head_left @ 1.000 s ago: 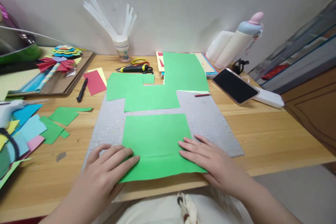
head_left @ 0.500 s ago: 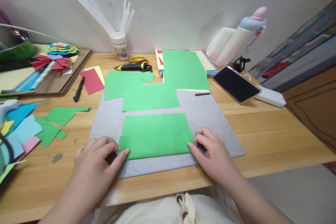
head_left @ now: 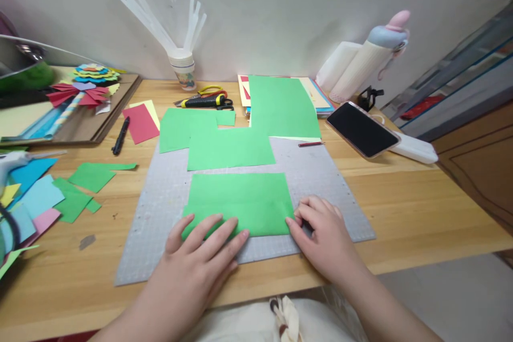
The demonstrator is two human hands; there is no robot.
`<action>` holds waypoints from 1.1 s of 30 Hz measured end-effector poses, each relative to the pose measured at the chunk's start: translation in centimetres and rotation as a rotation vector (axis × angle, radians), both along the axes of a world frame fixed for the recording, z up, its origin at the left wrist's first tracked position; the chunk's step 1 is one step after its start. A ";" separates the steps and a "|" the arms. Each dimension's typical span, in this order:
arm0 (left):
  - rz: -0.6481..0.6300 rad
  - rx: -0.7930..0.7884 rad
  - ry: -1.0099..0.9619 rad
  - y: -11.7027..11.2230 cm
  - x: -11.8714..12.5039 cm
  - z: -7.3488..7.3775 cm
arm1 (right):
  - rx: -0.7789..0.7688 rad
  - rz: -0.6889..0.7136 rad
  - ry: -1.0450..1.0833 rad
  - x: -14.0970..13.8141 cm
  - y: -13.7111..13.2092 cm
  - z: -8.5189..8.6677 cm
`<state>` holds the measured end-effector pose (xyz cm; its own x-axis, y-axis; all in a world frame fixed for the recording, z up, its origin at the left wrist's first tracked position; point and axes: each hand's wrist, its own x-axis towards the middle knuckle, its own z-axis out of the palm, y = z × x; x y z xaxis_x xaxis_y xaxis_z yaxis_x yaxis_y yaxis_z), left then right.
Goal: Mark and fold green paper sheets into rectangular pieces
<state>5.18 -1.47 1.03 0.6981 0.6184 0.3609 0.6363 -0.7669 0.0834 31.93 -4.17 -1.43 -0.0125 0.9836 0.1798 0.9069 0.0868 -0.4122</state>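
In front of me a green sheet of paper (head_left: pixel 240 195) lies on the grey cutting mat (head_left: pixel 144 246), its near part folded over toward the far side. My left hand (head_left: pixel 204 256) rests on the folded near edge with fingers spread flat. At the near right corner, my right hand (head_left: pixel 323 238) pinches the paper between thumb and curled fingers. Just beyond lies another green paper piece (head_left: pixel 230 148), overlapping a further one to its left. A larger green sheet (head_left: pixel 282 107) covers a stack of papers at the back.
Green scraps (head_left: pixel 92 176) and coloured papers lie at the left, near a black pen (head_left: pixel 121 136). Scissors and a yellow-black cutter (head_left: pixel 204 101) sit behind the mat, beside a paper cup (head_left: pixel 183 72) of white strips. On the right are a phone (head_left: pixel 363 129) and a bottle (head_left: pixel 366 59).
My left hand has let go of the left corner and moved right onto the near folded edge, its fingers now spread. My right hand stays at the right corner.
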 end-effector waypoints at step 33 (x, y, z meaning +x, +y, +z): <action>0.090 -0.042 -0.036 -0.2 0.4 0.1 | 0.153 0.093 -0.189 -1.9 -6.2 0.7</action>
<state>5.61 -1.66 1.11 0.6259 0.6935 0.3568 0.6987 -0.7019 0.1385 29.99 -10.36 -0.73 -0.1489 0.9382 0.3125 0.9519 0.2216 -0.2115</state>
